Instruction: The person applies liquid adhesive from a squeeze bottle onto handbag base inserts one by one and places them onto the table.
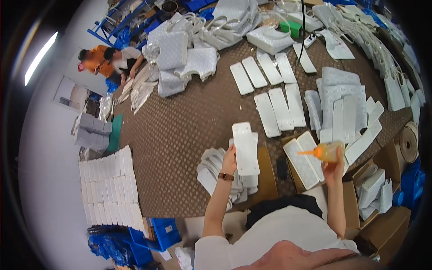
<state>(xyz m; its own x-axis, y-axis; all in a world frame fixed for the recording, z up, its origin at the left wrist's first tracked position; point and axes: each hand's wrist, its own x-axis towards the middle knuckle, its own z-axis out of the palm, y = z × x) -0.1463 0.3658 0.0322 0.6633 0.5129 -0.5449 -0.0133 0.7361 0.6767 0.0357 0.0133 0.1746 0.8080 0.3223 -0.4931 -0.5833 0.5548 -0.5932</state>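
My left hand (230,158) grips a white rounded-corner panel (245,148) by its left edge, tilted up over the table. Small dark dots mark the panel's ends. Below it lies a fanned stack of similar white panels (208,180). In my right hand (333,169) is a squeeze bottle (332,152) of yellowish liquid, its orange nozzle pointing left. Under the nozzle, two pale panels (300,167) with a textured face lie side by side on cardboard. The bottle and these panels appear apart.
White panels (280,108) lie in rows ahead, with patterned sheets (344,90) to their right. Bags (171,49) are heaped at the far side. A cardboard box (355,198) with white pieces stands by my right arm. Two people (105,63) work at far left.
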